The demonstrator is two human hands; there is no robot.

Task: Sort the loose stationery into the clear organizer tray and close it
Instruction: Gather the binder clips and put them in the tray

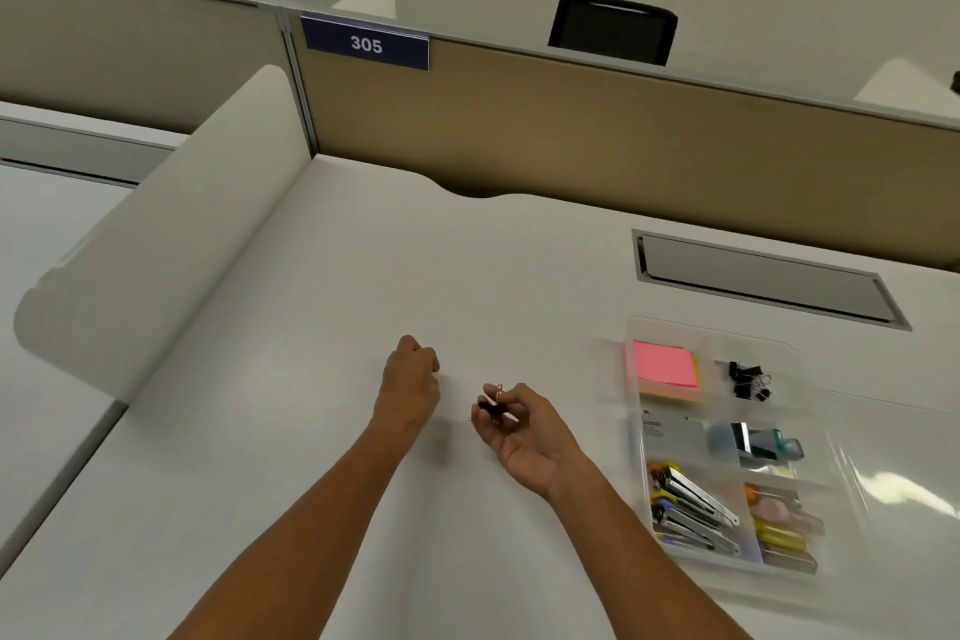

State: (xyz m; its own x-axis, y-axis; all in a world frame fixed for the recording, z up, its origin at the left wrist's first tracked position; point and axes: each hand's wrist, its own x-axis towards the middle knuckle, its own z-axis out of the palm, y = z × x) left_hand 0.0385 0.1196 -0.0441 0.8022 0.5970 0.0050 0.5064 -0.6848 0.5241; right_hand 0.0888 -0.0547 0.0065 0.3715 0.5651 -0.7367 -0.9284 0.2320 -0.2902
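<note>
Bare surface spreads left, near and far. The open organizer tray blocks the right; a partition walls the far edge.

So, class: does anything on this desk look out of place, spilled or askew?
Nothing is spilled or damaged. The only stray item is a black binder clip pinched in the right hand, not yet with the other clips in the clear organizer tray.
</note>
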